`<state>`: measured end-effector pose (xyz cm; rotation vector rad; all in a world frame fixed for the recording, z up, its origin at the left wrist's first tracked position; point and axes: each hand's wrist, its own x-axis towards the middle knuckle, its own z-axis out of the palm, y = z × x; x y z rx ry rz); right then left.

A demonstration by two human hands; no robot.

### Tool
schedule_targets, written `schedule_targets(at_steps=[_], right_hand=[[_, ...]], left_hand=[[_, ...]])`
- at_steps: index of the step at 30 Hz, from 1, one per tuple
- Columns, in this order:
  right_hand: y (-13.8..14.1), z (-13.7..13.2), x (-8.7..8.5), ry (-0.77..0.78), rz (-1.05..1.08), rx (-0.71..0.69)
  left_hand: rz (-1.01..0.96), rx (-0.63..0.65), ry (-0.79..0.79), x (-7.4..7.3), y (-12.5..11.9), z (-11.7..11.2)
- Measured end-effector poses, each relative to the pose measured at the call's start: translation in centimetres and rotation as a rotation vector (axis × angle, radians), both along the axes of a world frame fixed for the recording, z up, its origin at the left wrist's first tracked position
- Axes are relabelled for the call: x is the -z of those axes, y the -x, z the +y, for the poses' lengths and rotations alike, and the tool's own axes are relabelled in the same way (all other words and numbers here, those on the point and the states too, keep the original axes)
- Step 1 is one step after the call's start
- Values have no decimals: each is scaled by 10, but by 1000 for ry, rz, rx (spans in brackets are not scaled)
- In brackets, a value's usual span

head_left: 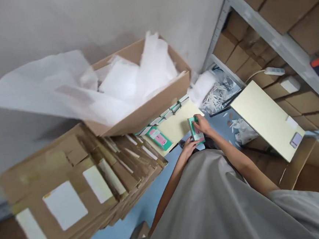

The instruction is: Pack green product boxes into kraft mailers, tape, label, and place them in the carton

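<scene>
Near the middle of the head view I hold a small green and pink box [195, 128] over the edge of a cream tabletop [180, 127]. My right hand [202, 124] grips its upper side, thumb across the front. At its lower end, the fingers of my left hand [188, 148] are closed on the same box. A second green and pink box [159, 138] lies flat on the tabletop to the left. Behind it, a row of similar thin boxes [166, 115] stands along a large carton.
An open carton [150, 104] overflows with white foam sheets [123, 82]. Flattened cardboard boxes [58, 171] are stacked at left. At right are a cream board [267, 118], shelves of cartons [240, 58] and an open carton [315, 173]. White scraps [218, 96] lie in a floor bin.
</scene>
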<state>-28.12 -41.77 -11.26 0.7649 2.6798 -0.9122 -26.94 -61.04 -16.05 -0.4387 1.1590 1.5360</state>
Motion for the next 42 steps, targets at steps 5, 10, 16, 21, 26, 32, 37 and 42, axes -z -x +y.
schedule_targets(at_steps=[5,10,16,21,26,32,37,42], right_hand=[[-55,87,-35,18,384,364],[-125,174,-80,22,688,704],[-233,285,-119,-66,908,953],[-304,359,-135,-84,991,987],[-342,407,-125,24,1057,1084],[-351,421,-122,59,1095,1197],[-334,426,-135,-46,1052,1250],[-318,448,-133,-168,962,1213]], left_hand=[[264,251,-48,-40,11,78],[448,463,-95,-88,10,183],[262,678,-298,-125,-38,319],[93,774,-349,-125,-86,413],[-68,792,-350,-123,-110,471],[277,869,-384,-143,-117,517],[745,771,-313,-155,-138,542],[970,658,-293,-151,-153,541]])
